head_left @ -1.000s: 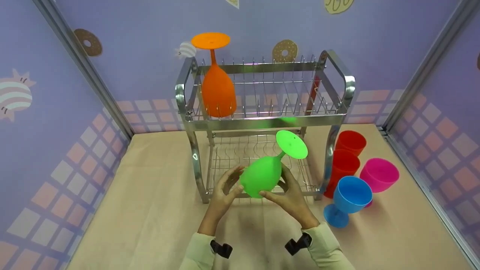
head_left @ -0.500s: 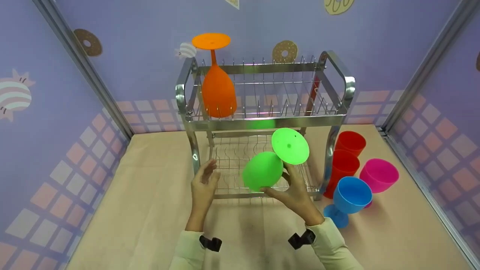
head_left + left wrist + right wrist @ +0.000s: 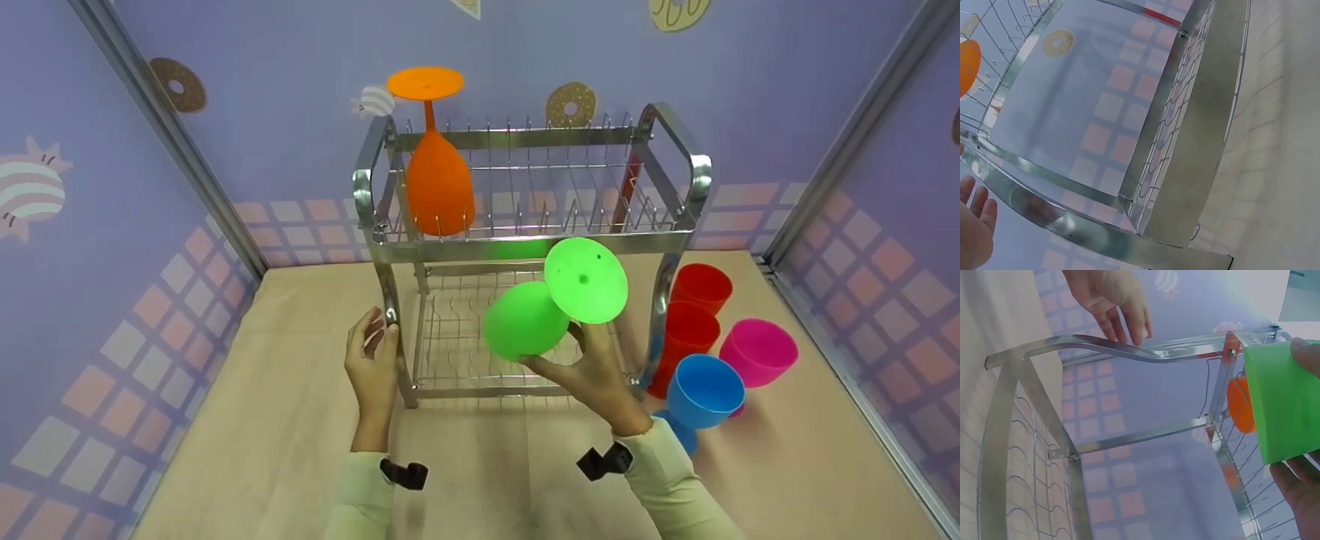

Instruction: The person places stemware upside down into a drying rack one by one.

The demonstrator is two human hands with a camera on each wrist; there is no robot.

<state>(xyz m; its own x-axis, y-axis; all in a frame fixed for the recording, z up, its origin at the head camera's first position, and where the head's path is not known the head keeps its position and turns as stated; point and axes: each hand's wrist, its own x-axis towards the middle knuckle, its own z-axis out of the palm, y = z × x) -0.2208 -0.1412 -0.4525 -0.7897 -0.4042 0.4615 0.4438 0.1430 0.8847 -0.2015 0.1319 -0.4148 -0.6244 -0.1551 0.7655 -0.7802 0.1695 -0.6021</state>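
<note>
At the left, the left hand (image 3: 373,367) is just beside the left front post (image 3: 388,296) of the two-tier dish rack (image 3: 465,250). Its fingers are slightly bent and spread from the thumb, with nothing held between them; the wrist views leave it unclear whether the fingertips touch the metal. Above and to the right of that hand, an orange goblet (image 3: 441,184) stands upside down at the left end of the upper tier, its foot uppermost.

In the middle, in front of the rack, a green goblet (image 3: 525,321) is held in the air by the right hand (image 3: 592,375), clearly the nearer of the two. The thumb and fingers grip the bowl from opposite sides. The bowl lies to the left and forward of that palm. The goblet's long axis is tilted, neither upright nor inverted: the bowl's mouth points down and away to the left, while the foot rises to the right and faces the head camera, level with the upper tier's front rail.

Farther right, beside the rack, two red cups (image 3: 686,330), a blue goblet (image 3: 706,388) and a magenta goblet (image 3: 759,352) stand mouth up in a cluster.
</note>
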